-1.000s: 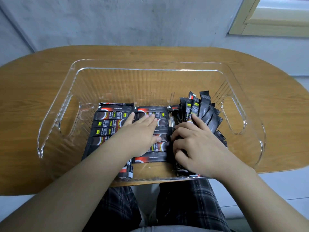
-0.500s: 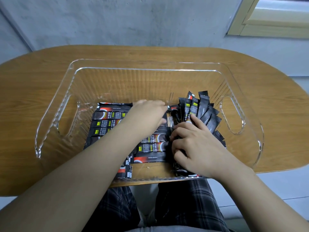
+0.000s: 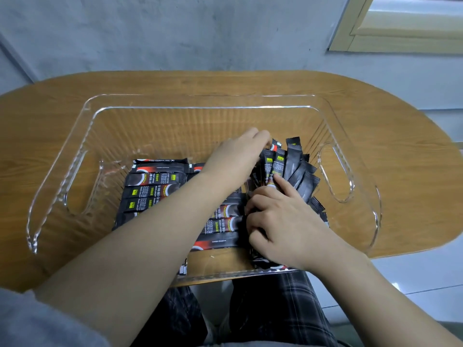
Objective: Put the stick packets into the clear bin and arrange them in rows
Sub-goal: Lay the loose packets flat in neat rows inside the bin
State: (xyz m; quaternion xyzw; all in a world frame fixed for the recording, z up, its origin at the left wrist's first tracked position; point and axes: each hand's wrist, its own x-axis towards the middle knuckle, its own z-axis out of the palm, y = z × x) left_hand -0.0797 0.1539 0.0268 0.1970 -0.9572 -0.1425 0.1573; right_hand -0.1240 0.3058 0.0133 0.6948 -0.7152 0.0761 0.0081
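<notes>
- At six o'clock my right hand has its fingers curled onto the loose, upended black stick packets, bracing them, I judge.
- At nine o'clock, flat black packets already lie in rows inside the clear plastic bin.
- At twelve o'clock my left hand reaches the pile's top; its fingers are hidden, grip unclear.
- The oval wooden worktop carries the bin.

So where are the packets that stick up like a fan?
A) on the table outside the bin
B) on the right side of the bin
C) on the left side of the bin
B: the fanned bunch of stick packets stands up at the right side of the clear bin, by the right hand; the flat rows lie left.
</notes>
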